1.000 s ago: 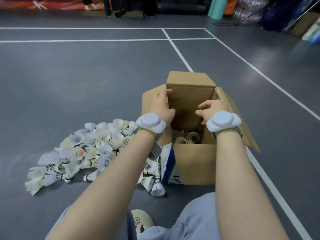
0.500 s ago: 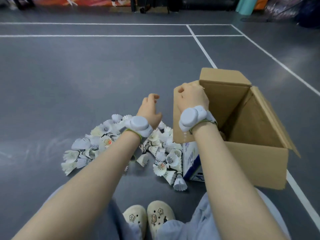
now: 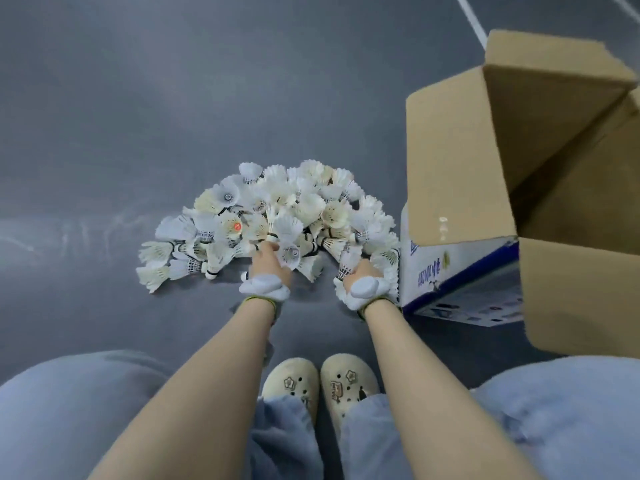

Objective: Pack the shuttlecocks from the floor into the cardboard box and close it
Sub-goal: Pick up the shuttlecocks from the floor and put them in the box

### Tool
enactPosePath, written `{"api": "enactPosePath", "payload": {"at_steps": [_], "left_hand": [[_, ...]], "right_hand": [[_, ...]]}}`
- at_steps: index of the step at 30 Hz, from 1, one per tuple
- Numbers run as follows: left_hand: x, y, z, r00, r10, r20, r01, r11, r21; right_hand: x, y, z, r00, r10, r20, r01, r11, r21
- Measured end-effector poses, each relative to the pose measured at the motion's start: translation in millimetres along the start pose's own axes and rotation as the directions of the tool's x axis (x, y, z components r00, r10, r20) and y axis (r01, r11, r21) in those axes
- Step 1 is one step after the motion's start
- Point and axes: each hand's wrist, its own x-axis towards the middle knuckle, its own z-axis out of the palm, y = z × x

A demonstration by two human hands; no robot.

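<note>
1. My left hand is down in the near edge of the shuttlecocks, and its fingers seem curled around one or two by the cork end. My right hand is buried in the pile's right side, just beside the cardboard box; the feathers hide those fingers, so I cannot tell whether they are clamped or apart.

2. Risk at the fingers: I judge the feathers crush easily, so a hard squeeze could bend or snap them, while a loose one could shed shuttlecocks on the way up.

3. Risk at the pile: it lies heaped and interlocked on the floor, so lifting a handful may drag neighbours out and scatter them towards my shoes.

4. Risk at the box: its flaps stand open, and the near side flap rises between pile and opening. My right arm could knock it, or a handful could strike it and spill.

5. The floor is smooth, dark grey court surfacing with a white line at the far right.
</note>
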Motion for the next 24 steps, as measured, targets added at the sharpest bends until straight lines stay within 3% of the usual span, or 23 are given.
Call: {"api": "enactPosePath", "payload": {"at_steps": [4,7,10,12,16,19,22,24], "left_hand": [[-1,-33,44,0.972,-0.207,0.113,0.177,0.957,0.229],[-1,-45,59,0.962,-0.237,0.136,0.195,0.944,0.265],[8,-47,63,0.964,-0.254,0.079,0.226,0.94,0.257],[17,-45,66,0.958,-0.272,0.086,0.246,0.94,0.238],[32,-44,70,0.96,-0.254,0.116,0.223,0.947,0.232],[35,-56,71,0.958,-0.254,0.13,0.217,0.944,0.248],[34,-61,78,0.937,-0.338,0.091,0.324,0.936,0.137],[30,-59,81,0.924,-0.379,0.049,0.377,0.925,0.057]], "right_hand": [[14,52,33,0.958,0.255,-0.132,-0.244,0.965,0.093],[19,74,45,0.873,0.423,-0.244,-0.397,0.906,0.149],[28,79,46,0.819,0.498,-0.286,-0.433,0.863,0.26],[37,81,48,0.812,0.515,-0.274,-0.423,0.843,0.332],[44,84,46,0.868,0.445,-0.22,-0.307,0.829,0.468],[45,88,49,0.883,0.417,-0.215,-0.272,0.828,0.49],[49,90,53,0.872,0.436,-0.222,-0.258,0.796,0.548],[52,89,59,0.859,0.459,-0.226,-0.209,0.719,0.663]]}}
